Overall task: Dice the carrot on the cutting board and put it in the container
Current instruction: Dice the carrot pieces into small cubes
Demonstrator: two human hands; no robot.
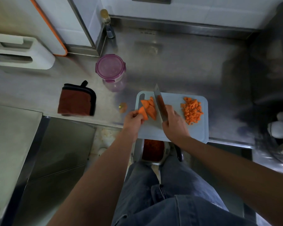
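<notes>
Several carrot slabs (151, 110) lie lengthwise beside knife (160, 103), blade pointing away

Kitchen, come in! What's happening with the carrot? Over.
Left hand pinches a carrot slice; right hand grips the knife. Diced pile on the cutting board, more slices uncut. Container lid still on.

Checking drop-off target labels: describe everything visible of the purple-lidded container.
The container is a round tub with a clear plastic-looking body and a translucent purple lid with snap tabs, lid on. It stands upright on the steel counter, beyond the far left corner of the cutting board and apart from it. Only the counter touches it; contents cannot be made out.
</notes>
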